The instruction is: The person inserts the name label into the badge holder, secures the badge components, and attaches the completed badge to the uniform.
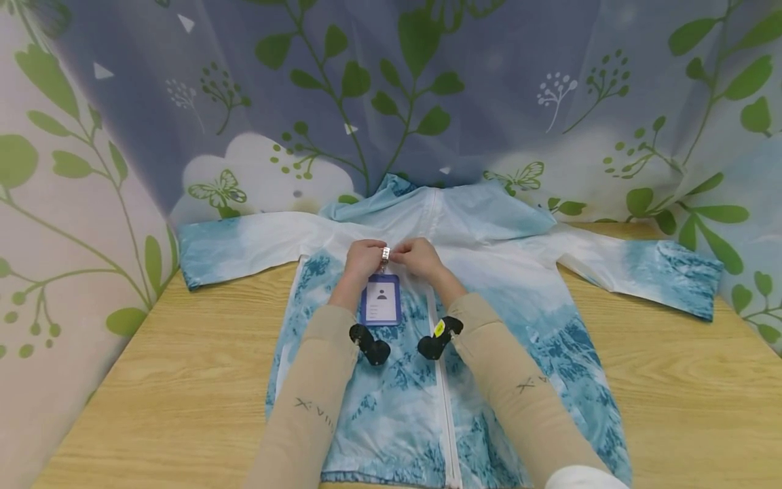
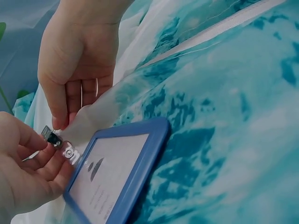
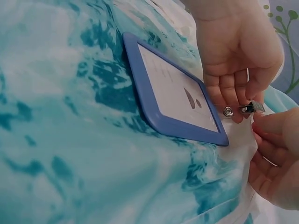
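A blue-framed ID badge (image 1: 381, 300) with a white card lies on the left front of a white and teal jacket (image 1: 366, 435). A clear strap with a snap joins it to a small metal clip (image 3: 254, 108). My left hand (image 1: 364, 259) pinches this clip between thumb and fingers, above the badge. Just right of it, my right hand (image 1: 420, 258) pinches a fold of the jacket's white fabric (image 3: 240, 144), its fingertips right at the clip. The fold rises in a ridge toward those fingertips in both wrist views.
The jacket lies on a wooden table (image 1: 159, 387), its sleeves (image 1: 256, 246) spread to both sides and its hood (image 1: 452, 210) at the back. A white zipper (image 1: 446, 421) runs down the front. Leaf-patterned curtains (image 1: 391, 81) hang behind and beside the table.
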Demonstrator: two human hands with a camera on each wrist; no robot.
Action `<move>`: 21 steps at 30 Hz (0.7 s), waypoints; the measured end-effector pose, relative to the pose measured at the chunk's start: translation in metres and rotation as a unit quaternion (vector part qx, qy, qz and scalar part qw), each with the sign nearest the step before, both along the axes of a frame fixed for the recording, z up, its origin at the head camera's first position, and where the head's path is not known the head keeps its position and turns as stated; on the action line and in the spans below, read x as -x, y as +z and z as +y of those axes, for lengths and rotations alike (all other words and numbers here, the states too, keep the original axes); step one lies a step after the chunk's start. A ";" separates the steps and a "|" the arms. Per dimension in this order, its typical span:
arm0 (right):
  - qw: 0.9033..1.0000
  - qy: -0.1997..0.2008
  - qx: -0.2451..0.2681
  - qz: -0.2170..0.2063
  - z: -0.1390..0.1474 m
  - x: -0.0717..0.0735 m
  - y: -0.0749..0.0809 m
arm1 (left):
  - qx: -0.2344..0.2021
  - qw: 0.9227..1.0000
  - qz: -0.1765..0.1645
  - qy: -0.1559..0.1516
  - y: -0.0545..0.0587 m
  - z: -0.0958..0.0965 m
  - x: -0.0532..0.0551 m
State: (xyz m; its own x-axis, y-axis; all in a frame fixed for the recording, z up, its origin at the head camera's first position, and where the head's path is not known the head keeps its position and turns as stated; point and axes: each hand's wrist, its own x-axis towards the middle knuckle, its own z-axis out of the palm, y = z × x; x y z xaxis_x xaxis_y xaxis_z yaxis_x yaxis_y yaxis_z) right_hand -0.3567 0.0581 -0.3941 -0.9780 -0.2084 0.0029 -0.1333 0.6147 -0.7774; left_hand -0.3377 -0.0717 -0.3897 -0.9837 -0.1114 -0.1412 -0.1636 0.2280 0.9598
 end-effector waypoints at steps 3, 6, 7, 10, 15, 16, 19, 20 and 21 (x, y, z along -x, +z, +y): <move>1.000 0.002 -0.001 0.005 0.000 -0.001 0.001 | 0.026 1.000 0.003 -0.006 0.000 0.000 0.001; 1.000 0.000 0.002 0.003 0.001 -0.001 0.001 | 0.044 0.999 0.008 -0.009 0.000 -0.001 0.002; 1.000 -0.001 0.004 0.001 0.001 -0.001 0.001 | 0.046 0.999 0.009 -0.010 0.000 -0.001 0.002; 1.000 -0.005 0.016 -0.012 0.001 0.000 0.000 | 0.043 0.999 0.013 -0.013 -0.001 -0.003 0.002; 0.997 -0.016 0.051 -0.047 0.000 0.000 0.001 | 0.030 0.999 0.014 -0.016 -0.001 -0.005 0.001; 0.997 -0.018 0.055 -0.053 0.000 0.000 0.001 | 0.027 0.999 0.013 -0.017 -0.001 -0.005 0.001; 0.996 -0.026 0.064 -0.065 0.001 0.002 0.000 | 0.035 0.999 0.014 -0.019 -0.001 -0.005 0.001; 0.995 -0.027 0.067 -0.067 0.001 0.002 0.000 | 0.041 0.999 0.015 -0.022 -0.001 -0.005 0.000; 0.995 -0.029 0.071 -0.071 0.001 0.002 0.000 | 0.047 0.998 0.016 -0.025 -0.001 -0.005 0.000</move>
